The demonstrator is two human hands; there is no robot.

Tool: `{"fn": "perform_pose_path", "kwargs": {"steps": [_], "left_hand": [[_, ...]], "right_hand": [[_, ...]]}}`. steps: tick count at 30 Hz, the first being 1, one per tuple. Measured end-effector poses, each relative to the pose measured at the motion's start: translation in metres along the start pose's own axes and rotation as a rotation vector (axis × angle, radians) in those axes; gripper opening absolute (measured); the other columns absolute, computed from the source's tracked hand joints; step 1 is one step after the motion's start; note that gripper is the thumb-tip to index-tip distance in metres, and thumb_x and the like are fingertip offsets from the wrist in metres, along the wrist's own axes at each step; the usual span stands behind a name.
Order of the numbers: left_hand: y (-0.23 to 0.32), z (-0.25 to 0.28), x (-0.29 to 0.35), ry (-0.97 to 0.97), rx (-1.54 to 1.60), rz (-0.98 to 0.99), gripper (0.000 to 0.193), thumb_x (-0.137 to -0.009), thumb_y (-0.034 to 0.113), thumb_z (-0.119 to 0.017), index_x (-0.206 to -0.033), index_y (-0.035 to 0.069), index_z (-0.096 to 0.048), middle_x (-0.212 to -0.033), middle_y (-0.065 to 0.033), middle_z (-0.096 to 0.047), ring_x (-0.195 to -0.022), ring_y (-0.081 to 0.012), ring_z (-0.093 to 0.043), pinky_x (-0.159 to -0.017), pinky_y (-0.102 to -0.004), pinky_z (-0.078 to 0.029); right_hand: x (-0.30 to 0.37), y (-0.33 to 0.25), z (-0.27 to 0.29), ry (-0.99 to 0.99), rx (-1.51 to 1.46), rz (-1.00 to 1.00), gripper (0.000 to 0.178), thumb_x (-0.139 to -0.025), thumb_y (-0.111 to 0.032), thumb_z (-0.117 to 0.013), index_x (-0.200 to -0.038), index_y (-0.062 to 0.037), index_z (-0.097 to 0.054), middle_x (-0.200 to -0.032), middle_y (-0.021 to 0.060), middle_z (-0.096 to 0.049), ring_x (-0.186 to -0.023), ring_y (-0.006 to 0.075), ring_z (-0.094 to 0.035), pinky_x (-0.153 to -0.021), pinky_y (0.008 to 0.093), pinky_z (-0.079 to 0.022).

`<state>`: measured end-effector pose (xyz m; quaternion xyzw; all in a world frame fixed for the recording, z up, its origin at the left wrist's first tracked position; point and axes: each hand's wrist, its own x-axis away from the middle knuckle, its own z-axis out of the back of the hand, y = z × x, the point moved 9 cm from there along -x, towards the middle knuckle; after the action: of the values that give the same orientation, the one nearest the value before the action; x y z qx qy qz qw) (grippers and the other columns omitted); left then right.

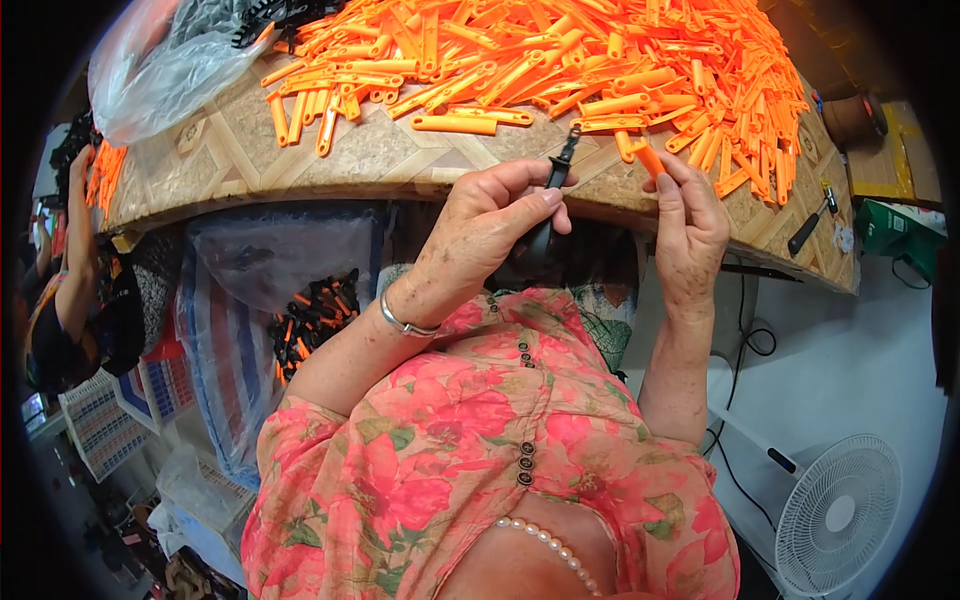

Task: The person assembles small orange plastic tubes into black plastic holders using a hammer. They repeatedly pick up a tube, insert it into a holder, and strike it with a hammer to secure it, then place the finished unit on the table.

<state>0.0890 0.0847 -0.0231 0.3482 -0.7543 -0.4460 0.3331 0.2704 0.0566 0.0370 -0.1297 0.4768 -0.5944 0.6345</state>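
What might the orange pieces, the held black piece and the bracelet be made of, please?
Orange pieces: probably moulded plastic, smooth and semi-glossy, with even colour and highlights. Black piece: likely glossy plastic too, judging by its dark sheen, though uncertain. Bracelet: apparently polished metal, given its silvery shine.

We have a bare strip along the near edge of the table (350,168), open to a sideways pass left of our left grip (495,222). Beyond it, the heap of orange pieces (580,65) bars the way across, and a clear plastic bag (170,85) blocks the upper left. Between left grip and right grip (692,225) we see a narrow gap, orange pieces crowding its far end. At right, a black-handled tool (804,234) obstructs the table's edge.
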Motion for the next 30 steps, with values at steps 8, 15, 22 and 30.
{"fn": "perform_pose_path", "kwargs": {"steps": [8,15,22,30], "left_hand": [[-0.003,-0.008,0.003,-0.156,-0.241,-0.007,0.027,-0.093,0.005,-0.058,-0.119,-0.002,-0.063,-0.081,0.0003,-0.065,-0.076,-0.0048,-0.059,-0.073,-0.0196,-0.047],[0.000,-0.010,0.010,-0.203,-0.412,-0.059,0.020,-0.098,0.007,-0.054,-0.113,-0.004,-0.062,-0.080,-0.0003,-0.065,-0.076,-0.0050,-0.059,-0.071,-0.0203,-0.049],[0.011,-0.013,0.016,-0.257,-0.670,-0.072,0.018,-0.099,0.009,-0.053,-0.107,-0.003,-0.064,-0.074,0.0004,-0.063,-0.067,-0.0051,-0.057,-0.062,-0.0214,-0.049],[0.012,-0.018,0.023,-0.339,-0.662,-0.031,0.016,-0.098,0.010,-0.053,-0.104,-0.001,-0.064,-0.069,0.0028,-0.059,-0.062,-0.0041,-0.052,-0.056,-0.0210,-0.045]], "right_hand": [[0.009,-0.023,-0.012,-0.245,-0.050,0.053,0.022,-0.090,-0.001,-0.061,-0.109,-0.0071,-0.071,-0.081,0.0050,-0.062,-0.075,0.0163,-0.057,-0.071,0.0287,-0.046],[0.017,-0.049,-0.014,-0.276,0.137,0.247,0.025,-0.079,-0.006,-0.073,-0.103,-0.0135,-0.074,-0.074,0.0022,-0.057,-0.070,0.0198,-0.051,-0.065,0.0322,-0.042],[0.023,-0.067,-0.011,-0.293,0.189,0.300,0.027,-0.076,-0.008,-0.076,-0.102,-0.0159,-0.076,-0.071,0.0002,-0.055,-0.069,0.0183,-0.051,-0.064,0.0316,-0.042],[0.024,-0.070,-0.011,-0.323,0.161,0.290,0.028,-0.074,-0.007,-0.077,-0.101,-0.0161,-0.076,-0.071,-0.0001,-0.054,-0.068,0.0180,-0.050,-0.063,0.0310,-0.041]]}}
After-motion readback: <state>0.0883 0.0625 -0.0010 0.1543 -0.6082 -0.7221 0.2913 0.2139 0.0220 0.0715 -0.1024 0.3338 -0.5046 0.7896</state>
